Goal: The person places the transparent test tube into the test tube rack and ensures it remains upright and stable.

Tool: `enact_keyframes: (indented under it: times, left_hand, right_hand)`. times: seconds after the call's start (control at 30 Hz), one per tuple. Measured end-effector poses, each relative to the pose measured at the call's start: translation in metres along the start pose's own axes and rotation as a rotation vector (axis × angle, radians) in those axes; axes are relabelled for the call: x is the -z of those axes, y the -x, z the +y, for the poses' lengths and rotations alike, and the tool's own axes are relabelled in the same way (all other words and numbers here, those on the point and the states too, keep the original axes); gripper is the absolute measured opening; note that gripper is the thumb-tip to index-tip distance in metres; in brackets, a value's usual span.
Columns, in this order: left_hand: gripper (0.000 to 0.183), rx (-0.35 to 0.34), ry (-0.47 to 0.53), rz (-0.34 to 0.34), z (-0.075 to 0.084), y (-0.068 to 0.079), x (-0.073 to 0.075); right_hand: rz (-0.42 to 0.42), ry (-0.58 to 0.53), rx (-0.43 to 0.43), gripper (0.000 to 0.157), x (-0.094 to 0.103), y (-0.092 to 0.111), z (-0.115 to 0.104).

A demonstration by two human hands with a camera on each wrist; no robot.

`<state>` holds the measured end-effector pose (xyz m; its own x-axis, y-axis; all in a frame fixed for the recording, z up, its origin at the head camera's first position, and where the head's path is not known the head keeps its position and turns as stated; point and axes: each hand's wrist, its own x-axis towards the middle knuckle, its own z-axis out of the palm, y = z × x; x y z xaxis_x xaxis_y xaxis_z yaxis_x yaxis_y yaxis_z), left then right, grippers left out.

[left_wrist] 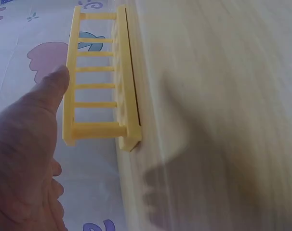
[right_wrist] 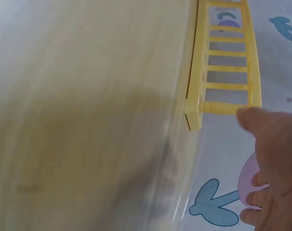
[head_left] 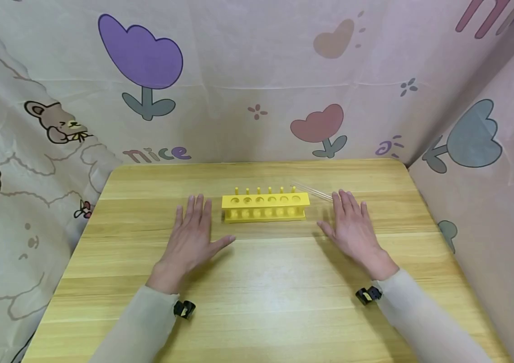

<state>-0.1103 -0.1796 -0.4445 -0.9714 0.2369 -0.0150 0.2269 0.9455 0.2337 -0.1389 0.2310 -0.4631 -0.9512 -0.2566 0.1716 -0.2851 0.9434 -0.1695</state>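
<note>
A yellow test tube rack [head_left: 266,200] stands upright toward the back of the wooden table, with a row of round holes and short pegs along its rear. To its left is my left hand [head_left: 190,241], fingers straight and thumb spread toward the rack, holding nothing. On the other side my right hand [head_left: 352,233] is likewise flat with straight fingers and holds nothing. Thin clear glass rods [head_left: 313,191] lie behind the rack's right end, their near ends by the right fingertips. Both wrist views show the rack [left_wrist: 95,72] beyond the thumb.
The pale wooden table [head_left: 257,302] ends at a back edge just behind the rack. A printed curtain [head_left: 239,60] with flowers and hearts hangs behind it and along both sides. Each sleeve carries a small black wrist camera [head_left: 184,309].
</note>
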Motion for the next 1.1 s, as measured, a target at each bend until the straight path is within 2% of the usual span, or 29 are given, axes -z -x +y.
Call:
enact_keyframes:
  times: [0.33,0.6,0.73,0.93,1.1]
  left_hand:
    - [0.106,-0.050,-0.013,0.010,0.013,-0.027,0.005]
    - [0.104,-0.046,-0.042,-0.052,0.016,-0.043,0.004]
    - [0.099,-0.059,-0.065,-0.070,0.015,-0.048,0.003]
    - [0.085,-0.072,-0.064,-0.097,0.014,-0.051,0.002]
    - [0.080,-0.075,-0.066,-0.106,0.014,-0.052,0.002]
  right_hand:
    - [0.108,0.025,0.083,0.069,-0.001,-0.023,0.010]
    - [0.038,0.026,0.053,0.061,-0.002,-0.037,0.010]
    - [0.032,0.034,0.054,0.059,-0.003,-0.041,0.009]
    - [0.019,0.057,0.066,0.053,-0.005,-0.051,0.011]
    - [-0.027,0.063,0.030,0.048,-0.003,-0.065,0.016]
